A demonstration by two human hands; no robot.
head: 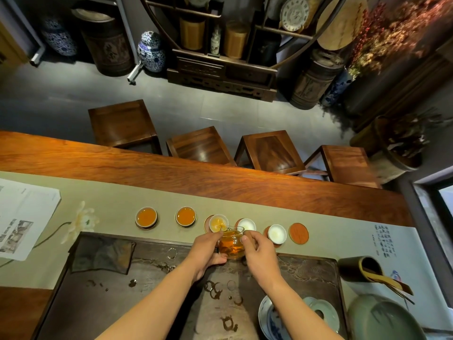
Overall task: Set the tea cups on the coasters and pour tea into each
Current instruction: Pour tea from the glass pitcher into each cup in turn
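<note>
While both hands, left hand (208, 251) and right hand (259, 251), clamp the glass pitcher (231, 244), tea streams into the third cup (218, 223). Overtilting risks overflow onto its coaster (207, 223).

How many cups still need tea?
Two cups are full. Both hands tip the glass pitcher into the third cup. Two cups remain empty, and the last coaster has no cup.

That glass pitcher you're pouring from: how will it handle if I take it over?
The pitcher looks like thin clear glass, so probably fragile and slick where wet. It is about half full of tea, so likely bottom-heavy and apt to slosh. Both hands, left and right, steady it, so a one-sided grip may tip.
</note>
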